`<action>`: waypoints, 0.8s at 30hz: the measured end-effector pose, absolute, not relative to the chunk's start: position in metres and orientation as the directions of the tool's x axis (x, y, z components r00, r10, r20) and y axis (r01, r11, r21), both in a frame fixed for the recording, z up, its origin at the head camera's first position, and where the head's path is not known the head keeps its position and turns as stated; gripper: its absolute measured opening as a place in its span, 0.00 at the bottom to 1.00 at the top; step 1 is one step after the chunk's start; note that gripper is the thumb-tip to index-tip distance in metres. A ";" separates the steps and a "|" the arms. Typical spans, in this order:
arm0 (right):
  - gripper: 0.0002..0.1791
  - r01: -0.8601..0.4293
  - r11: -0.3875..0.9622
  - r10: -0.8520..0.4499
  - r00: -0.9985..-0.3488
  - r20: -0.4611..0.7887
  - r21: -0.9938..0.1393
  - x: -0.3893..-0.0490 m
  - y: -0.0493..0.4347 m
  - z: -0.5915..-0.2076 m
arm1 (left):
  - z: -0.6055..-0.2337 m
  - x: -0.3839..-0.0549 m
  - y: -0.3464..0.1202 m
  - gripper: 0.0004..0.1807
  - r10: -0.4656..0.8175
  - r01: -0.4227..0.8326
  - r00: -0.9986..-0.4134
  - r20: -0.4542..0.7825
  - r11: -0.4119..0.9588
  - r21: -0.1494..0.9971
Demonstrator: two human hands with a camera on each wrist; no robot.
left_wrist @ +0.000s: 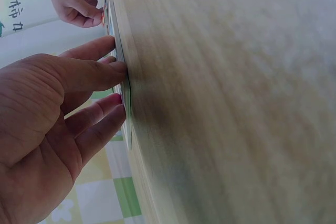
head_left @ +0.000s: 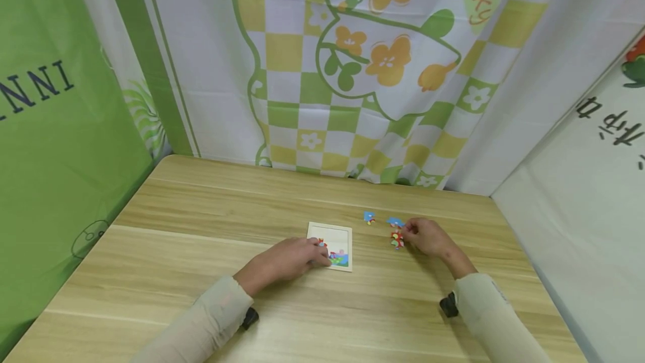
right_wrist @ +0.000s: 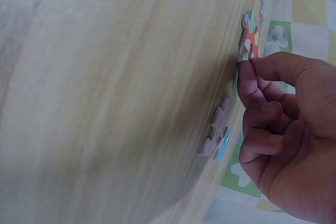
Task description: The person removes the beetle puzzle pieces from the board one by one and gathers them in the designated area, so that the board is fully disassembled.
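A square jigsaw tray [head_left: 350, 248] with a pale wooden rim lies on the table, with colourful pieces fitted along its bottom. My left hand [head_left: 301, 256] reaches over the tray's left side, its loosely bent fingers and thumb touching the tray in the left wrist view. To the right, my right hand [head_left: 427, 237] pinches a mostly red jigsaw piece [right_wrist: 253, 38] at its edge between thumb and index finger. The piece has yellow and green patches and stays close to the tabletop. The right hand's other fingers curl toward the palm.
Beyond the tray's right corner lies a blue jigsaw piece [head_left: 368, 216]. More blue pieces [head_left: 395, 221] lie just behind the red one. The wooden table [head_left: 232, 206] meets a patterned curtain [head_left: 312, 88] at the back, a green cloth [head_left: 65, 111] left, and a white one right.
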State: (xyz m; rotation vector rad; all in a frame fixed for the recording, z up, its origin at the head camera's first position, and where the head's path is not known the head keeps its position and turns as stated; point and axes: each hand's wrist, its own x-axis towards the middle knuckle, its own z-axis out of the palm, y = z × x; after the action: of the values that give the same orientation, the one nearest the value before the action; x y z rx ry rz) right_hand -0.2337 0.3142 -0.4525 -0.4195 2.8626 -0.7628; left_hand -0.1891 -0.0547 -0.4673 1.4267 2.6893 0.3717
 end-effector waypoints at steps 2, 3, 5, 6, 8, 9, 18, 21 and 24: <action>0.07 -0.225 0.833 -0.300 -0.952 -0.069 -0.506 -0.233 0.313 -0.452 | -0.467 -0.189 -0.055 0.18 0.822 0.804 -0.568 0.045 0.541 0.248; 0.07 -0.224 0.834 -0.297 -0.952 -0.068 -0.505 -0.233 0.313 -0.452 | -0.467 -0.189 -0.055 0.18 0.821 0.803 -0.569 0.044 0.543 0.245; 0.07 -0.219 0.836 -0.292 -0.954 -0.069 -0.504 -0.233 0.313 -0.452 | -0.466 -0.188 -0.055 0.18 0.821 0.803 -0.570 0.045 0.544 0.244; 0.07 -0.217 0.838 -0.289 -0.955 -0.070 -0.500 -0.233 0.313 -0.452 | -0.465 -0.188 -0.055 0.18 0.821 0.803 -0.570 0.045 0.545 0.242; 0.08 -0.213 0.841 -0.285 -0.956 -0.073 -0.497 -0.233 0.313 -0.452 | -0.465 -0.187 -0.055 0.18 0.821 0.803 -0.569 0.046 0.544 0.243; 0.08 -0.205 0.842 -0.279 -0.957 -0.078 -0.498 -0.233 0.313 -0.452 | -0.465 -0.187 -0.055 0.18 0.820 0.803 -0.570 0.046 0.544 0.243; 0.08 -0.200 0.851 -0.274 -0.958 -0.085 -0.486 -0.234 0.313 -0.455 | -0.466 -0.187 -0.054 0.17 0.820 0.805 -0.571 0.040 0.550 0.224; 0.08 -0.198 0.856 -0.267 -0.960 -0.082 -0.478 -0.234 0.313 -0.455 | -0.466 -0.187 -0.054 0.17 0.819 0.805 -0.572 0.041 0.551 0.221; 0.08 -0.183 0.859 -0.256 -0.962 -0.092 -0.478 -0.234 0.312 -0.455 | -0.466 -0.187 -0.054 0.17 0.819 0.804 -0.573 0.043 0.551 0.221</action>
State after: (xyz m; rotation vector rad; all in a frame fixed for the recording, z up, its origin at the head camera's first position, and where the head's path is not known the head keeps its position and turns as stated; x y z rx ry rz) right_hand -0.2341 0.3116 -0.4548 -0.3423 2.8808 -0.7177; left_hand -0.1870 -0.0537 -0.4665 1.4192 2.7089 0.3346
